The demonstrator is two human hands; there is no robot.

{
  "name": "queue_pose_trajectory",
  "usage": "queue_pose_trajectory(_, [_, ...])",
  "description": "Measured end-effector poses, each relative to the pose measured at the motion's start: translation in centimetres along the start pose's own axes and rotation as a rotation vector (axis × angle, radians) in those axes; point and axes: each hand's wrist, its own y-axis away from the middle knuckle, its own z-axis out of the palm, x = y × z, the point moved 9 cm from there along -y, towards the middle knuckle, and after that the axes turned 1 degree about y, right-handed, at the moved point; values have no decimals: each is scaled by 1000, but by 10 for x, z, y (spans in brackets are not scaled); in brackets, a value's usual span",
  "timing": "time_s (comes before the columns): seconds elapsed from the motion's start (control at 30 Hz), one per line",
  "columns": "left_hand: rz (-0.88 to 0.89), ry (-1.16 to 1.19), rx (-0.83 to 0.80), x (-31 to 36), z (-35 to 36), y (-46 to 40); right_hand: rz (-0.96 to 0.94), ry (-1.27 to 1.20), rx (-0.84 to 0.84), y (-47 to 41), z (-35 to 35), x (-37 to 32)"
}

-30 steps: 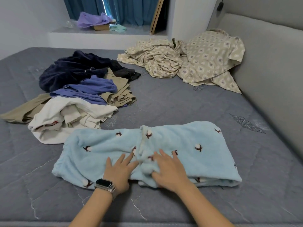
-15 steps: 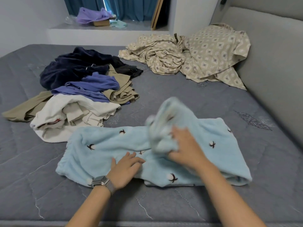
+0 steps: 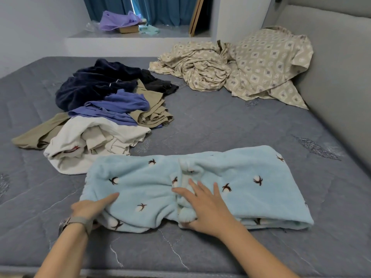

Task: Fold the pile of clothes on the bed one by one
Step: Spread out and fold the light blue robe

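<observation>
The left hand (image 3: 91, 208) (a watch (image 3: 77, 222) on its wrist) has its grip closed on the near left corner of the light blue fleece garment (image 3: 236, 183), thumb on top. The right hand (image 3: 208, 209) presses flat on the garment's bunched middle, fingers spread and straight. The garment lies across the near bed (image 3: 220, 125), just in front of the pile of clothes (image 3: 104, 117).

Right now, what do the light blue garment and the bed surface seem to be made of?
Light blue garment: probably plush fleece; fuzzy, matte pile, soft thick folds.
Bed surface: seemingly quilted woven fabric; grey, smooth, with stitched lines and embroidered leaf motifs.
</observation>
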Motion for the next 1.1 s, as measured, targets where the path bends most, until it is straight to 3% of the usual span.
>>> queue_pose_trajectory(0.07, [-60, 347, -131, 2, 17, 4, 99, -167, 48, -1, 1, 13])
queue_pose_trajectory(0.13, [-40, 546, -199, 8, 26, 7, 245, -390, 152, 6, -4, 41])
queue_pose_trajectory(0.2, [13, 636, -153, 7, 26, -3, 323, -363, 193, 14, -7, 67])
queue_pose_trajectory(0.3, [80, 740, 47, 12, 8, 5, 325, -175, 201, 25, -6, 86])
queue_pose_trajectory(0.43, [170, 727, 139, 26, 1, 35, 472, -131, 493, 53, -40, 113])
queue_pose_trajectory(0.47, [164, 733, 168, 25, 0, 37, 471, -119, 498, 56, -43, 113])
queue_pose_trajectory(0.53, [111, 700, 201, 21, 0, 42, 371, -22, 321, 47, -32, 94])
queue_pose_trajectory(0.6, [63, 434, 287, 22, 0, 64, 260, 18, 142, 40, -8, 65])
queue_pose_trajectory(0.63, [127, 280, 410, 32, -4, 79, 226, 15, 132, 40, -3, 54])
queue_pose_trajectory(0.67, [318, 175, 516, 52, -5, 100, 213, -10, 173, 41, -2, 48])
queue_pose_trajectory(0.7, [552, 94, 522, 75, 7, 126, 224, -63, 236, 43, -3, 46])
queue_pose_trajectory(0.73, [713, 12, 417, 87, 33, 143, 256, -142, 341, 47, -10, 47])
queue_pose_trajectory(0.77, [768, -35, 198, 91, 66, 159, 310, -251, 461, 53, -20, 51])
queue_pose_trajectory(0.8, [696, -5, -88, 85, 103, 176, 352, -358, 585, 59, -27, 57])
queue_pose_trajectory(0.83, [514, 58, -345, 73, 136, 194, 374, -425, 646, 63, -33, 59])
queue_pose_trajectory(0.87, [284, 133, -584, 57, 166, 214, 352, -424, 622, 60, -34, 54])
queue_pose_trajectory(0.93, [75, 215, -867, 45, 208, 241, 265, -311, 423, 51, -22, 41])
queue_pose_trajectory(1.0, [102, 198, -860, 47, 224, 241, 218, -352, 277, 51, -8, 33])
queue_pose_trajectory(1.1, [292, 362, -708, 71, 224, 229, 189, -573, 471, 73, -29, 25])
